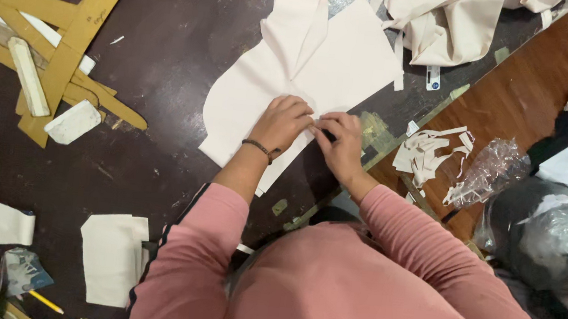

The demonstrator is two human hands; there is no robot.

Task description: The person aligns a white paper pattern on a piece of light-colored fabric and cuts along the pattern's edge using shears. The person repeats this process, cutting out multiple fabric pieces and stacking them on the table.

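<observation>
Both arms reach forward; left hand (282, 123) and right hand (340, 143) press down side by side, fingertips meeting.

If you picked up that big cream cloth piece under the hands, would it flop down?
Probably yes. The cloth lies flat with a soft fold down its middle, so it looks thin and floppy. It likely weighs little. Both hands, left and right, press its near edge onto the table, which hints that it slides or shifts easily.

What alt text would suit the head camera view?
Both hands, left hand and right hand, press on a pale cut fabric piece on a dark worktable. Tan cardboard patterns lie far left, fabric scraps to the right.
</observation>
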